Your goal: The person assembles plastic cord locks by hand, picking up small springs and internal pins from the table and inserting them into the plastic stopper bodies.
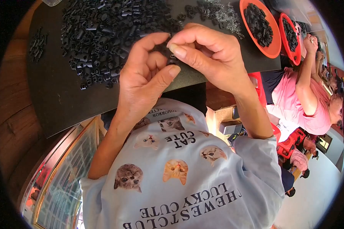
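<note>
Over the black mat's near edge (65, 103), left hand (143, 76) and right hand (206, 57) pinch one small black plastic piece (172, 59) between fingertips; loose black pieces (103, 34) crowd beyond.

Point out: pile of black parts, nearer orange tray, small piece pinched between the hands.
pile of black parts (103, 34), head view, middle of the heap on the dark mat.
nearer orange tray (273, 49), head view, bare orange floor near its lower rim.
small black piece (172, 59), head view, part showing between the fingertips.
</note>
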Motion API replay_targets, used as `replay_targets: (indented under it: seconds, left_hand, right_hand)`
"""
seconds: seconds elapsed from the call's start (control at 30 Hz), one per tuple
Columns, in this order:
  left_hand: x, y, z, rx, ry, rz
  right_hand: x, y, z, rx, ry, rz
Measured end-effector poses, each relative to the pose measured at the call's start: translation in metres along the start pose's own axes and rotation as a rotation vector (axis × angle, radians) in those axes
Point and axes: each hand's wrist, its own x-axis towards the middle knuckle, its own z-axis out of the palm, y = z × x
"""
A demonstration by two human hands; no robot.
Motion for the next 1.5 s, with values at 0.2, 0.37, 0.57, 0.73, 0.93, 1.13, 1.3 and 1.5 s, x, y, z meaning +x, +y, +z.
replay_targets:
  seconds: [0.2,0.37,0.57,0.73,0.93,1.13,1.3,1.5]
  left_hand:
    - [0.0,0.0,0.001,0.066,0.014,0.001]
    - [0.0,0.001,0.003,0.079,0.018,0.005]
    - [0.0,-0.001,0.002,0.067,0.01,-0.002]
    - [0.001,-0.002,0.003,0.018,-0.002,0.031]
    - [0.0,-0.003,0.001,0.041,-0.01,0.013]
    - [-0.001,-0.003,0.002,-0.009,0.009,0.056]
    - [-0.002,-0.009,-0.005,0.088,-0.069,0.021]
    - [-0.003,-0.007,-0.005,0.145,-0.059,0.038]
  right_hand:
    - [0.001,-0.003,-0.005,-0.055,-0.038,0.007]
    - [0.0,-0.009,-0.01,-0.177,-0.076,-0.026]
    - [0.002,-0.006,-0.007,-0.318,-0.103,-0.196]
    - [0.0,-0.01,-0.007,-0.247,-0.14,-0.138]
    - [-0.003,-0.01,-0.004,-0.169,-0.121,-0.07]
    - [-0.006,-0.01,-0.002,-0.048,-0.07,0.088]
    - [-0.011,-0.015,0.002,0.076,-0.005,0.134]
    - [-0.006,-0.008,-0.001,-0.202,-0.04,-0.114]
